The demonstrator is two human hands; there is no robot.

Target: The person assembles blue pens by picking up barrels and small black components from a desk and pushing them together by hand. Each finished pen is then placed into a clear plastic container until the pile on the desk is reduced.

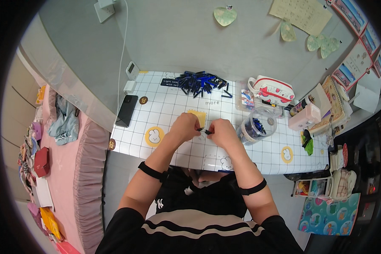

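Both hands pinch one small dark pen part end to end, its length running nine to three o'clock: left hand at nine, right hand at three, above the checked table.

View: head, one fisheye camera worn on the person's head.
Facing: steeply down over the white grid-patterned desk.
Range: near; forearms enter from the lower edge.
Field: wide, edges bend; grey wall above, floor at both sides.
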